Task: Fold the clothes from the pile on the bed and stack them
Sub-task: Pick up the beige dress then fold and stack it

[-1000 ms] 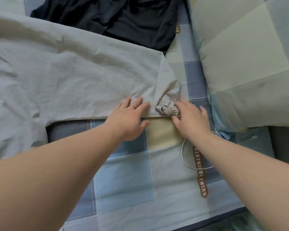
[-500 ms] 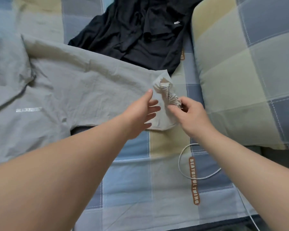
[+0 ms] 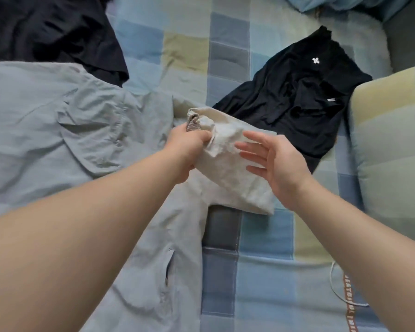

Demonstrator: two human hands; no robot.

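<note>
- Cuff (image 3: 193, 121) has changed hands: half a second ago your right hand pinched it, now your left hand (image 3: 189, 146) grips it, fingers curled round the ribbed end.
- Your right hand (image 3: 273, 159) has let go. Its fingers are straight and spread over the sleeve (image 3: 237, 180); can't tell whether they touch it.
- Sleeve lay flat a second ago; now it is lifted and doubled back toward frame centre.
- Grey jacket (image 3: 77, 140) lies spread across the left half of the frame on the checked bedsheet (image 3: 261, 255).
- My read: the sleeve fold is under way but not laid down; body folds and stacking remain.
- Black garment (image 3: 297, 99) at upper right and dark garment (image 3: 45, 27) at upper left are both unfolded.
- Pillow (image 3: 393, 144) at right edge, white cord (image 3: 332, 281) at lower right.
</note>
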